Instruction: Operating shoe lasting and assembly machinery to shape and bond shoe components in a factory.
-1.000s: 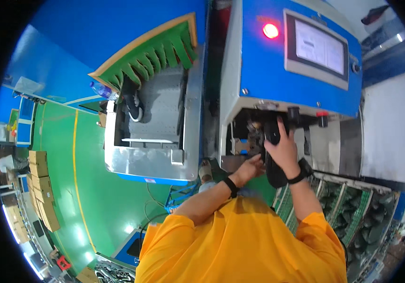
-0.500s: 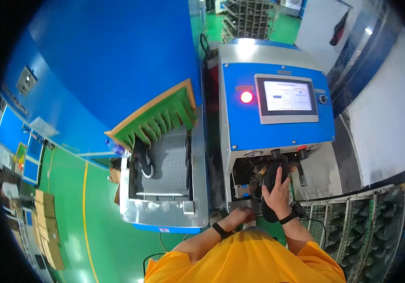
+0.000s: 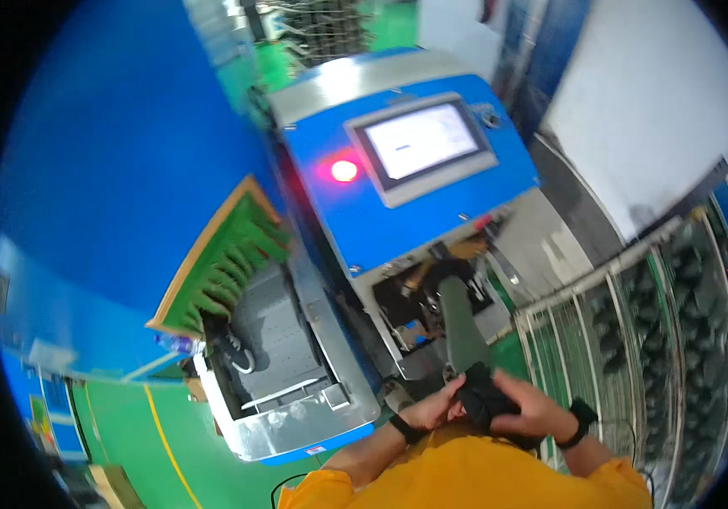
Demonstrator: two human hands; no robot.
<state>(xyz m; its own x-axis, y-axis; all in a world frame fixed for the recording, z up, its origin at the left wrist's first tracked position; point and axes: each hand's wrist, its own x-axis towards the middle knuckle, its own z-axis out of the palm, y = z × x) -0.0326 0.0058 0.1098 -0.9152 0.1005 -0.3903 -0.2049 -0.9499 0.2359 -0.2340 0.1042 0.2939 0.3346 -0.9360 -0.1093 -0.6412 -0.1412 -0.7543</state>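
Close to my body, a black shoe upper is held between both hands. My left hand grips its left side, and my right hand wraps over its right side with the thumb across it. Just beyond the upper, a long olive-green form, shaped like a shoe last, sticks out from the opening of a blue and grey machine. The far end of the form is dark and blurred among the machine's parts. Black bands circle both wrists.
To the left, a conveyor carries a dark shoe with a white edge, beside a green strip curtain. A lit screen and red lamp face me. A wire rack of dark shoe parts stands right.
The black upper has come off the form toward my body, leaving the olive-green surface showing. My left hand has joined the right on it. The view has turned and tilted.
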